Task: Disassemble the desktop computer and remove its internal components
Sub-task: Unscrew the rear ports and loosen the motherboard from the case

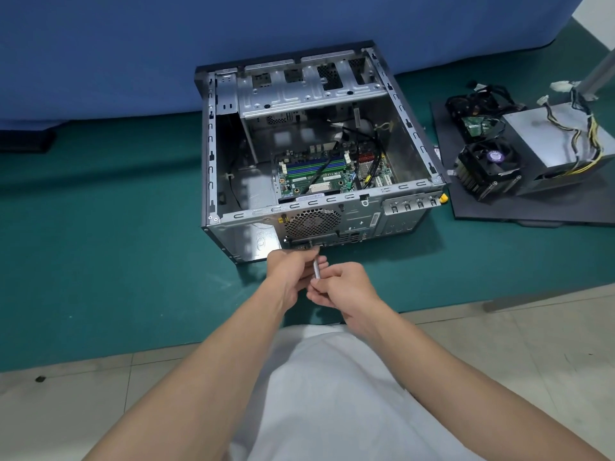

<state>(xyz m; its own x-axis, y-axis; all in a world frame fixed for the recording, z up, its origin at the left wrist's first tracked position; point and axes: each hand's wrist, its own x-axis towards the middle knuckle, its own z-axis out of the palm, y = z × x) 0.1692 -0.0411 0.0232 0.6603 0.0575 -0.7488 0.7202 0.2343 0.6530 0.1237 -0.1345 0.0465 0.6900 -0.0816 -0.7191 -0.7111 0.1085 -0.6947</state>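
An open grey desktop case lies on its side on the green mat, its rear panel with a round fan grille facing me. Inside, the green motherboard sits with black cables across it. Both hands meet just below the rear panel. My right hand grips a slim silver screwdriver whose tip points up at the panel's lower edge. My left hand curls round the shaft near the tip, against the case.
A black side panel lies at the right, carrying a grey power supply with yellow cables, a black CPU cooler fan and a small green board. A blue wall stands behind. Tiled floor and my white shirt fill the foreground.
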